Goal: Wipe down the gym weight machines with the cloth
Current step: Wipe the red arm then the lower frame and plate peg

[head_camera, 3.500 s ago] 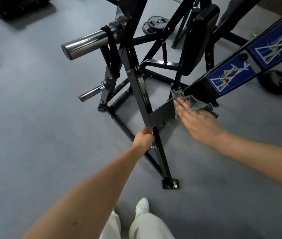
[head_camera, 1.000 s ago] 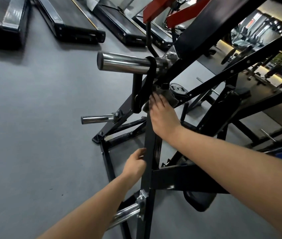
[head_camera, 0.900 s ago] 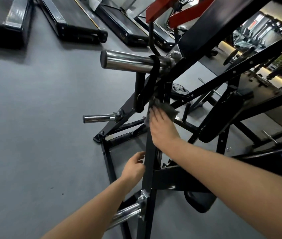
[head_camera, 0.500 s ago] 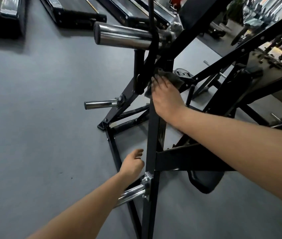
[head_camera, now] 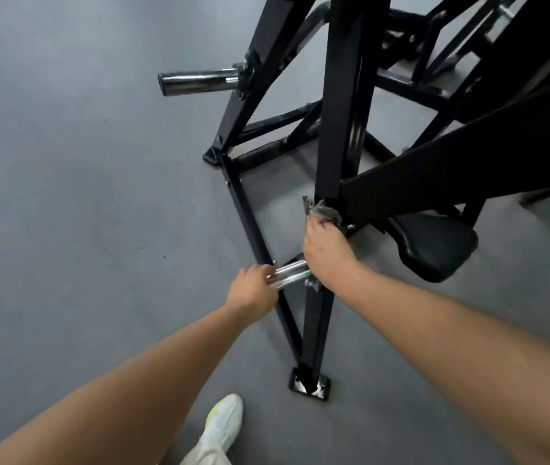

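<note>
Both forearms are running off the lower edge, and the left hand's (head_camera: pixel 250 292) fingertips are hiding behind the short chrome peg (head_camera: pixel 289 272) it is gripping. Just beyond, the right hand (head_camera: pixel 327 253) is curling against the black upright (head_camera: pixel 340 129), pinching the grey cloth (head_camera: pixel 324 211), which is bunching just past its fingers on that upright. The upright's top is running out of view.

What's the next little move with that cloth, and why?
Probably slide the cloth down the black post toward its foot plate: the right hand holds it midway, the left hand grips the chrome peg, and the lower stretch lies just below.
</note>
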A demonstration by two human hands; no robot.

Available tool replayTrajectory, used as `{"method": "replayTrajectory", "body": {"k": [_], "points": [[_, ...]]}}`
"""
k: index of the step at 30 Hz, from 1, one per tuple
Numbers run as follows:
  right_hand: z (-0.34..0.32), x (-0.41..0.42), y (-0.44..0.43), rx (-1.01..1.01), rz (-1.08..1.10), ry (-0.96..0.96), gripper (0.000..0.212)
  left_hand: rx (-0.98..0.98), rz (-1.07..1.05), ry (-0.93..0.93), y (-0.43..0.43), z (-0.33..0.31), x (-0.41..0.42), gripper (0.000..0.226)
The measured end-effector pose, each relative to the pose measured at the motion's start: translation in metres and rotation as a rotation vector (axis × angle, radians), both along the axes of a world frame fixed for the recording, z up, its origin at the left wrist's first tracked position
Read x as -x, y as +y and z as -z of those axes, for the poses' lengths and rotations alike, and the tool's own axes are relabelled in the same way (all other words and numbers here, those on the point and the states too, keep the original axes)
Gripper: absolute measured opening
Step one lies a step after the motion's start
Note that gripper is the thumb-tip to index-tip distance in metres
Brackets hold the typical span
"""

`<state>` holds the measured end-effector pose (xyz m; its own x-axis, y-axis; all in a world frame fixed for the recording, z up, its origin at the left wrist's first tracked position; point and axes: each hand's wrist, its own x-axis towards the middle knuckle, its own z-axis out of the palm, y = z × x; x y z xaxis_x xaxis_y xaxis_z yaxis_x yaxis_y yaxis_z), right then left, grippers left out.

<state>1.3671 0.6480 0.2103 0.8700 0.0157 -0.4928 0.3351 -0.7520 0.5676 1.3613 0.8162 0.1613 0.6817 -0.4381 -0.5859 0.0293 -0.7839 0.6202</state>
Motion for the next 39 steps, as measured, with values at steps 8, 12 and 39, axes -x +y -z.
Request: {"method": "replayTrajectory", "body": {"k": [8, 12, 39], "points": [[0.053, 0.052, 0.016, -0.827, 0.553, -0.543, 0.071, 0.040, -0.055, -0.054, 0.012, 0.006, 0.019, 0.062], [0.088, 0.069, 0.050, -0.949, 0.539, -0.698, 0.064, 0.159, -0.279, 0.033, 0.019, 0.005, 0.016, 0.055], [0.123, 0.110, 0.126, -1.063, 0.263, -0.480, 0.069, 0.133, -0.512, 0.093, 0.066, 0.044, 0.000, 0.014]]}}
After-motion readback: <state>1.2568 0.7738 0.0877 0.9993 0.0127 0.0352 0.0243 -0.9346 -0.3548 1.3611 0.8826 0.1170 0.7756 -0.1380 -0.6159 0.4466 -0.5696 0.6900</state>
